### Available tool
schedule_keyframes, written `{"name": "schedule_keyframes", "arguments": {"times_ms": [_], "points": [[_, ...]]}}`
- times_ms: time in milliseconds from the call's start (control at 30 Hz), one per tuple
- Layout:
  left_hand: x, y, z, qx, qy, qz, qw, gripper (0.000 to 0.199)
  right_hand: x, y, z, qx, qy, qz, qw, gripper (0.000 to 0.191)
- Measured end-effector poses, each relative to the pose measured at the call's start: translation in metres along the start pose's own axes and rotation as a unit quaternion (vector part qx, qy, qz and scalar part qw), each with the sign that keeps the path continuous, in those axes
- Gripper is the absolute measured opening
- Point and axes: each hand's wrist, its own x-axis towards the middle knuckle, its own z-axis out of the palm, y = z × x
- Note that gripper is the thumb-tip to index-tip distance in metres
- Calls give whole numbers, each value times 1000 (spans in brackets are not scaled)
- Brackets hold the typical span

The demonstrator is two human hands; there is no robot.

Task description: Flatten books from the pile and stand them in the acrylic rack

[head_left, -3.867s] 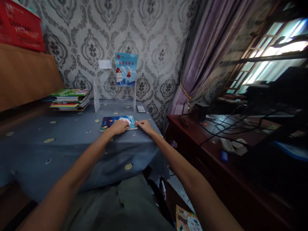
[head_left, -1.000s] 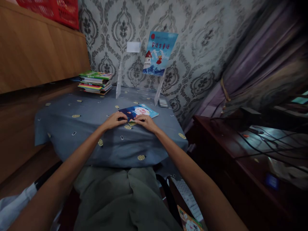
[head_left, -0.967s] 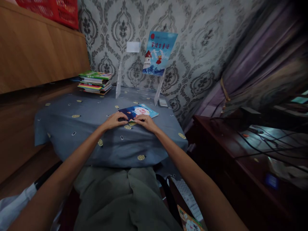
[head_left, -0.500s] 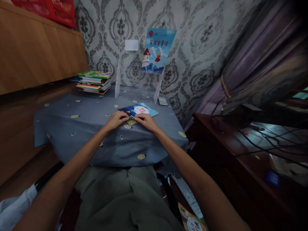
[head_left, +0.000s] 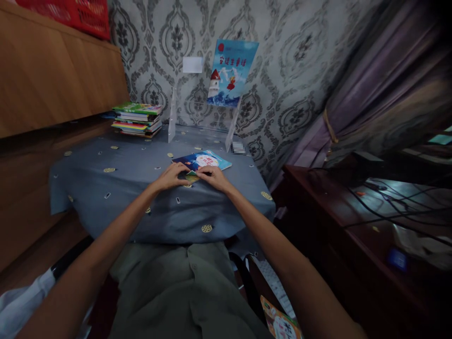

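A blue book (head_left: 222,162) with a white patch on its cover lies on the table. Its near corner is bent up, and a small green and yellowish part shows there between my hands. My right hand (head_left: 214,178) pinches the book at this bent corner, thumb and fingers together. At the left side of the same corner is my left hand (head_left: 171,178). Its thumb is spread away from its fingers, whose tips are at the cover's edge with nothing gripped between them.
A stack of books (head_left: 137,120) stands at the back left of the patterned tablecloth (head_left: 134,162). Behind the book is a clear stand (head_left: 172,117) bearing a light-blue picture book (head_left: 231,73). Cables (head_left: 395,202) lie on a dark desk (head_left: 310,188) at the right.
My left thumb has moved down and apart from its fingers, releasing the corner. The right hand stays at the bent corner, and the book lies in the same place.
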Motion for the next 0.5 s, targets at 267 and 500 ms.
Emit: {"name": "schedule_keyframes", "arguments": {"times_ms": [267,500], "points": [[6,-4,-3,-91,-11,11,996,37,1,-2,-1,-7,-2,-9,1000,23],[6,-5,-2,-85,-4,21,996,33,0,-3,-1,-15,-3,-15,1000,19]]}}
